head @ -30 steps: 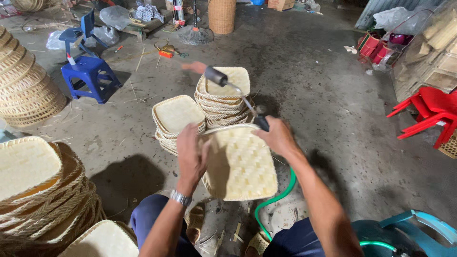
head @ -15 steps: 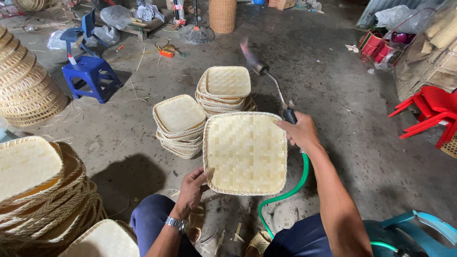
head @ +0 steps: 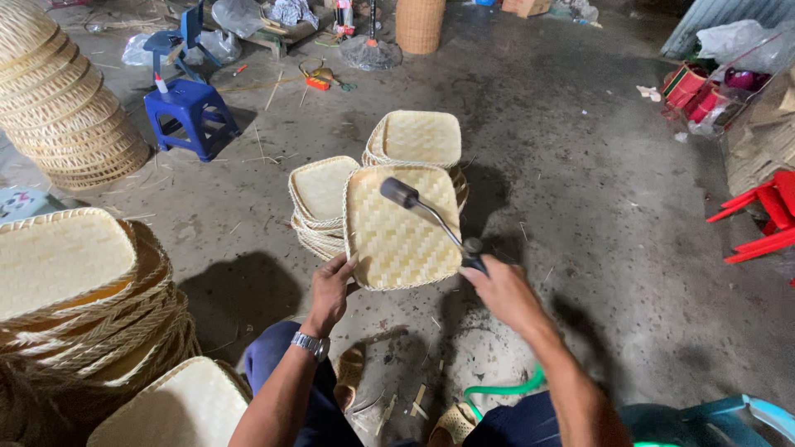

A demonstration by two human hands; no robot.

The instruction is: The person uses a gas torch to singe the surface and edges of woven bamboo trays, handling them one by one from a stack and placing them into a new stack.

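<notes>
A square woven bamboo tray (head: 397, 236) sits tilted up in front of you, its inner face twd the camera, raised above the concrete floor (head: 580, 207). Your left hand (head: 331, 290) grips it at the lower-left corner: fingers (head: 344, 266) curl onto the rim, clamped on the tray's edge, w/ a wristwatch (head: 310, 345) showing on that arm. Your right hand (head: 501, 290) is closed round the handle of a torch wand (head: 431, 217), fingers wrapped tight at the grip just beside the tray's lower-right corner; the metal tube runs up & left across the tray, its dark nozzle (head: 399, 192) hovering over the upper middle of the weave. Can't tell if the nozzle touches the weave. A green hose (head: 501, 389) loops along the floor below your right forearm.

Just behind the held tray: two short stacks of like trays (head: 418, 136), one left (head: 319, 194), both resting on the floor. At far left, a tall pile of woven trays (head: 74, 281) close to your knee, w/ another tray (head: 178, 410) at the bottom edge. Further back left, a leaning column of round baskets (head: 58, 108) & a blue plastic stool (head: 189, 112). A cylindrical woven basket (head: 420, 23) stands at the top, centre. Red plastic chair (head: 766, 215) at the right edge; a teal one (head: 712, 418) at bottom right.
</notes>
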